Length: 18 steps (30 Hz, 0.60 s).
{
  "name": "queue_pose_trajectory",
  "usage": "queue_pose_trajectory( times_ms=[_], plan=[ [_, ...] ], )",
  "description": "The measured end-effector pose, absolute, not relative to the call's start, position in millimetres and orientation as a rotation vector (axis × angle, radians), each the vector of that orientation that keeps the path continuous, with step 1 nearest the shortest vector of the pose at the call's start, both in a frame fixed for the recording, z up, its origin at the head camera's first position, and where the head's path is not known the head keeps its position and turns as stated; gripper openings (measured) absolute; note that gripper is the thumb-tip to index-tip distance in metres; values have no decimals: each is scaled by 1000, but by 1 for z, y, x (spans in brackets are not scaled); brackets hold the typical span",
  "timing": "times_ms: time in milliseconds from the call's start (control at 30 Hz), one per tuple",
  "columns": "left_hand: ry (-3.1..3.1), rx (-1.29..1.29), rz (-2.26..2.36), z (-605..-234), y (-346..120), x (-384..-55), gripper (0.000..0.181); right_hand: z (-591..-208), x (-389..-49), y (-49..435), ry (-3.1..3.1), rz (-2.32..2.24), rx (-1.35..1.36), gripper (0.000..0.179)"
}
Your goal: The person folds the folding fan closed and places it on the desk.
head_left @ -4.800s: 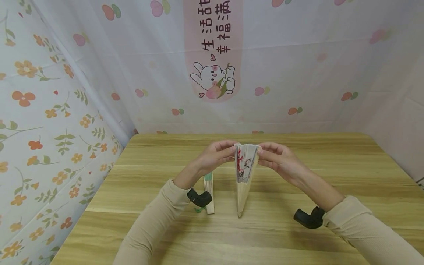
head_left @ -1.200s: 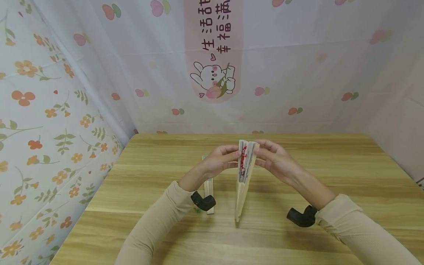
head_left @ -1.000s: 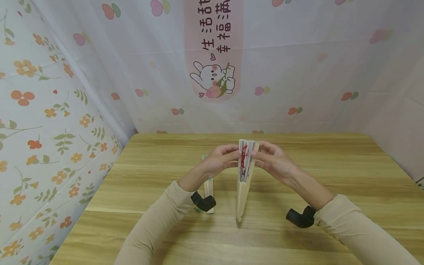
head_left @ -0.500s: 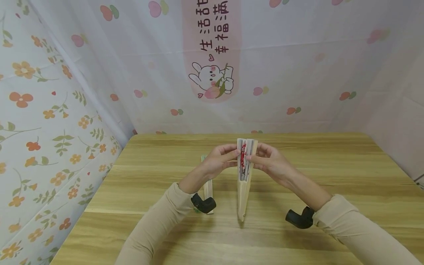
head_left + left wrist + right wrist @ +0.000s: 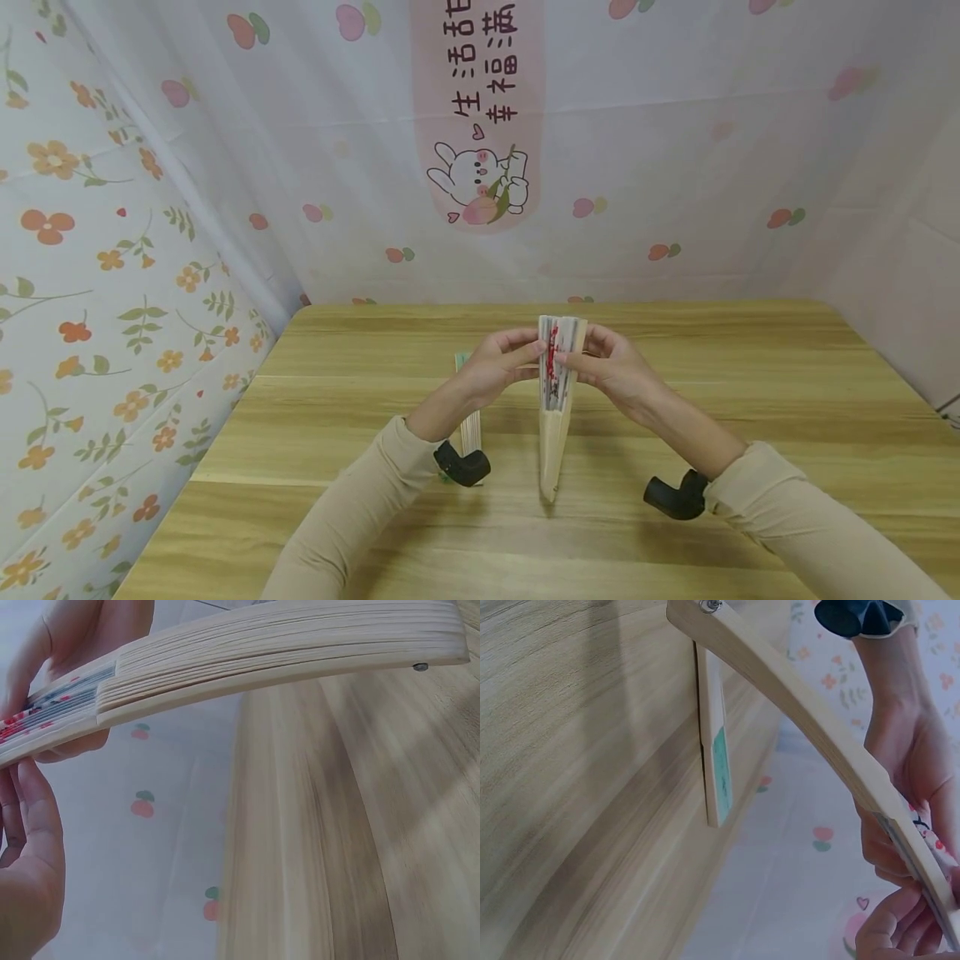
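Note:
A wooden folding fan (image 5: 555,442) with a pale leaf and red blossoms stands nearly upright, mostly folded, pivot end down. My left hand (image 5: 495,362) pinches its left edge near the top. On the other side, my right hand (image 5: 622,371) holds the upper part, thumb across the pleats. The left wrist view shows the fan's stacked ribs (image 5: 300,656) and rivet (image 5: 421,667); whether the pivot end touches the table is unclear. A second folding fan (image 5: 470,433), folded, lies behind my left wrist and is partly hidden. Its green leaf (image 5: 721,776) shows in the right wrist view.
The wooden table (image 5: 675,550) spans the front, its far edge against a white printed curtain (image 5: 637,150). A floral curtain (image 5: 112,292) hangs on the left. Black camera mounts (image 5: 461,464) sit on both wrists.
The held fan has narrowed from the wider spread several seconds ago, and its pleats have come together. My right hand has moved slightly left, its thumb now further over the pleats.

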<state>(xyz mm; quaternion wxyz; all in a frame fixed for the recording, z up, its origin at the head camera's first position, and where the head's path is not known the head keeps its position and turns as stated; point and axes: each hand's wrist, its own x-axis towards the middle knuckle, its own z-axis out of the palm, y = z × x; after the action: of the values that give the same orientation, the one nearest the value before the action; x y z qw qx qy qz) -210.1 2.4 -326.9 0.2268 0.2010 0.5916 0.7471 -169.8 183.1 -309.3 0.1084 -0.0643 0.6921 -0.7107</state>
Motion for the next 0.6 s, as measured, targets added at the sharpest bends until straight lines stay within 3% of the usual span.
queue_pose_trajectory(
  times_ms=[600],
  plan=[
    [1746, 561, 2085, -325, 8, -204, 27, -313, -170, 182, 2082, -2124, -184, 46]
  ],
)
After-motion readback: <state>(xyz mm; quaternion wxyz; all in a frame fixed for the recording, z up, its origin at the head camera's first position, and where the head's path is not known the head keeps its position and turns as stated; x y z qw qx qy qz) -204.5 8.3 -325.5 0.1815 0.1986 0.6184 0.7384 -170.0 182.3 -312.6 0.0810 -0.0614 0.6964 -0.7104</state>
